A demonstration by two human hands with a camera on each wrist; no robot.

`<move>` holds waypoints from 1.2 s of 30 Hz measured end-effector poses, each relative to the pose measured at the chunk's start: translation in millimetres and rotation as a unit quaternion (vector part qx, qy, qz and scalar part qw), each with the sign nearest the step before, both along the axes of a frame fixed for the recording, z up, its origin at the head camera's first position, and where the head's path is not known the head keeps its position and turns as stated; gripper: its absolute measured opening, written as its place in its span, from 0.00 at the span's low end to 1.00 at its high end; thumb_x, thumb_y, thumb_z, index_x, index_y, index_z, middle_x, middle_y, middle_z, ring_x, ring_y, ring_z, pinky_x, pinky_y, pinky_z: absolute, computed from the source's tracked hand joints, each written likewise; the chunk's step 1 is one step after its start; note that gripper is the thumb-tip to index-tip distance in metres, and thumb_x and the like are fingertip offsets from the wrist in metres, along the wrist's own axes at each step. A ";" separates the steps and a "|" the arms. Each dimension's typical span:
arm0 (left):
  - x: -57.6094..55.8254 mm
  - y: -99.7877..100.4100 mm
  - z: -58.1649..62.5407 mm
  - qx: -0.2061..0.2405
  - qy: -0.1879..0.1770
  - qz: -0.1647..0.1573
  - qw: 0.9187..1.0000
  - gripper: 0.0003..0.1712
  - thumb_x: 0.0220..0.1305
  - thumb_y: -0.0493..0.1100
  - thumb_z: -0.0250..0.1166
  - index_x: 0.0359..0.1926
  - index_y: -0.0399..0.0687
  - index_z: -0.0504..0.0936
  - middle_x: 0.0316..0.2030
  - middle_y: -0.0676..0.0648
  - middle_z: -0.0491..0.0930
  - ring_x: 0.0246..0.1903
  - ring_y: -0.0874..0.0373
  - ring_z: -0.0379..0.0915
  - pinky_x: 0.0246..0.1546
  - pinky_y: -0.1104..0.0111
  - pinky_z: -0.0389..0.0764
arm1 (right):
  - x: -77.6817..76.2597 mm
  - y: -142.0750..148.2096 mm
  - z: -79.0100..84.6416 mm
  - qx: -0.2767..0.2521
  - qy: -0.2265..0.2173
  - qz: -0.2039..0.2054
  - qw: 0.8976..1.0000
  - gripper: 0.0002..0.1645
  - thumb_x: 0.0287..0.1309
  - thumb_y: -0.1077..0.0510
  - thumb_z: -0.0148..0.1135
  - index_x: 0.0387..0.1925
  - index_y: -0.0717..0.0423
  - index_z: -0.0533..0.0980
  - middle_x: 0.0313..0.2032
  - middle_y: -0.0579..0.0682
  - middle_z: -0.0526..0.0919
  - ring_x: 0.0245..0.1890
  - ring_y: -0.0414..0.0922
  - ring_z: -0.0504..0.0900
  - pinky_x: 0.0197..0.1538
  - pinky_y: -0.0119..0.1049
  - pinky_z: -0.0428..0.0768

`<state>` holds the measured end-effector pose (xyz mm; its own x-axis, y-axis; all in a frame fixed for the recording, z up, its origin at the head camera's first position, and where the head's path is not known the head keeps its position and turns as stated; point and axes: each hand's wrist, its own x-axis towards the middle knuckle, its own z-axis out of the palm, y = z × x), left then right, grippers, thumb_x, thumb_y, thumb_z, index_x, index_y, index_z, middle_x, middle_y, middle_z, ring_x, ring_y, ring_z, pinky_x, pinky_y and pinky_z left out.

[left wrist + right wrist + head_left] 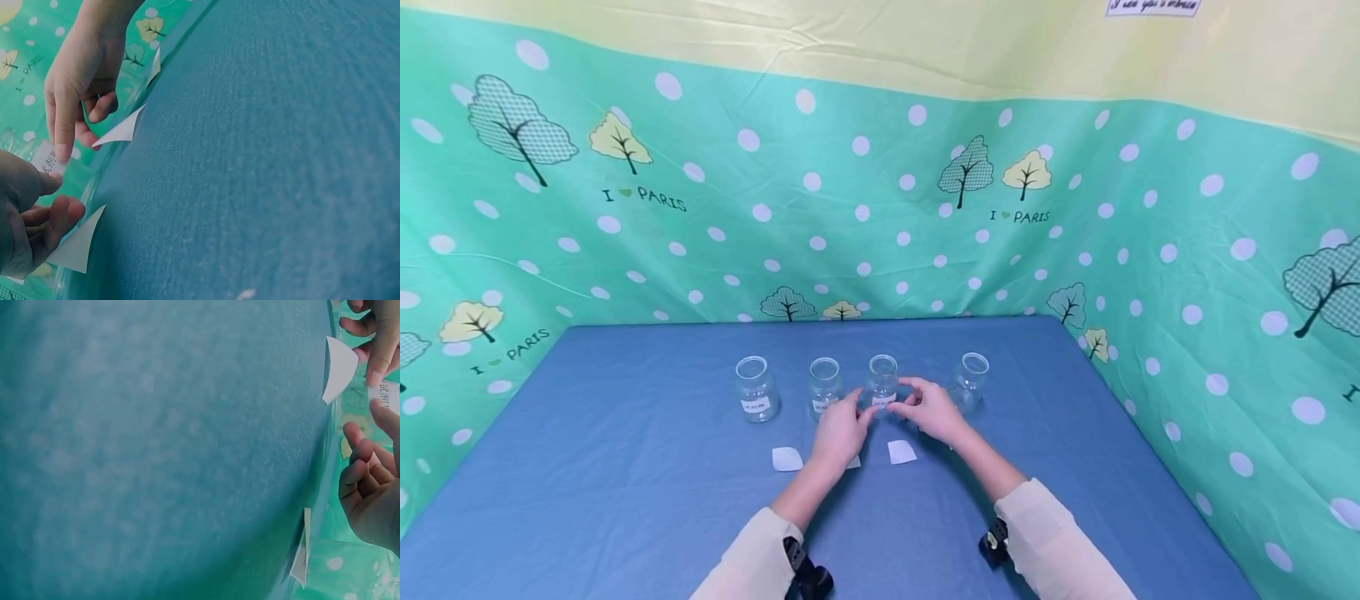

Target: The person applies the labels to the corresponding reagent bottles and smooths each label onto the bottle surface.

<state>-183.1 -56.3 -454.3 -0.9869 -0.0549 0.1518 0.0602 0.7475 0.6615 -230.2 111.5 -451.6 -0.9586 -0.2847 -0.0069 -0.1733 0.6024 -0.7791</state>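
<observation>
A clear glass jar (883,377) with a white, handwritten label (881,402) stands upright between my hands. My left hand (837,432) holds its left side, thumb at the label's left end. Opposite it, my right hand (936,411) grips the right side, index finger along the glass and thumb at the label's other end. Both thumbs press on the label (387,395) in the right wrist view. Much of the jar is hidden behind the hands in the left wrist view, where written characters show on the label (46,161).
Two more labelled jars stand to the left, a far-left jar (756,387) and a nearer jar (825,379) partly behind my left hand. Another jar (973,375) is at the right. White paper pieces, including a left piece (787,459) and a middle piece (901,452), lie on the blue tablecloth (625,500).
</observation>
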 end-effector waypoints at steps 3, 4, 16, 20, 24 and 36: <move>-0.7 -0.3 -0.8 -0.008 0.012 0.003 1.000 0.24 0.62 0.49 0.62 0.54 0.39 0.77 0.24 0.47 0.80 0.24 0.56 0.76 0.29 0.60 0.77 | -0.9 0.0 0.2 0.001 0.012 -0.006 1.000 0.30 0.51 0.52 0.69 0.56 0.56 0.74 0.22 0.48 0.82 0.15 0.45 0.76 0.20 0.34 0.74; -0.7 -0.6 -1.1 -0.011 0.017 0.003 1.000 0.24 0.62 0.48 0.62 0.54 0.38 0.77 0.24 0.46 0.81 0.25 0.54 0.77 0.29 0.59 0.77 | -1.3 0.3 0.3 0.003 0.017 -0.007 1.000 0.29 0.51 0.52 0.68 0.55 0.55 0.74 0.22 0.48 0.82 0.15 0.45 0.76 0.20 0.33 0.74; 4.2 -1.9 2.8 -0.029 0.032 0.003 0.999 0.16 0.62 0.40 0.61 0.48 0.37 0.80 0.38 0.39 0.84 0.37 0.44 0.81 0.38 0.55 0.80 | 2.0 9.8 7.2 0.002 0.052 -0.022 0.998 0.09 0.56 0.55 0.64 0.37 0.53 0.82 0.20 0.50 0.81 0.14 0.38 0.71 0.19 0.31 0.71; 8.6 -2.5 7.9 -0.034 0.024 0.002 0.999 0.13 0.60 0.43 0.62 0.42 0.39 0.83 0.33 0.42 0.85 0.30 0.49 0.81 0.32 0.57 0.80 | 7.4 18.8 13.2 0.018 0.066 -0.007 0.998 0.07 0.57 0.55 0.63 0.35 0.53 0.82 0.20 0.48 0.81 0.16 0.37 0.72 0.21 0.30 0.71; 13.7 -0.9 15.4 -0.051 0.020 -0.008 0.998 0.11 0.58 0.46 0.63 0.37 0.44 0.84 0.27 0.48 0.84 0.23 0.56 0.78 0.26 0.61 0.77 | 13.6 30.5 22.2 0.040 0.068 0.011 0.997 0.07 0.57 0.55 0.63 0.34 0.53 0.82 0.21 0.47 0.81 0.19 0.38 0.74 0.25 0.30 0.72; 18.0 30.7 29.7 -0.045 0.001 -0.153 0.987 0.12 0.58 0.47 0.65 0.39 0.46 0.83 0.30 0.50 0.82 0.30 0.58 0.78 0.33 0.66 0.77 | 20.2 74.8 27.9 0.097 0.046 0.077 0.991 0.10 0.57 0.56 0.62 0.38 0.58 0.81 0.28 0.46 0.81 0.29 0.39 0.76 0.33 0.30 0.74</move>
<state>-165.1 -25.7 -424.6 -0.9546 0.2606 0.1440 0.2941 0.7502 0.5922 -210.0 186.4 -423.7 -0.9031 -0.4293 0.0090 -0.3395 0.7009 -0.6273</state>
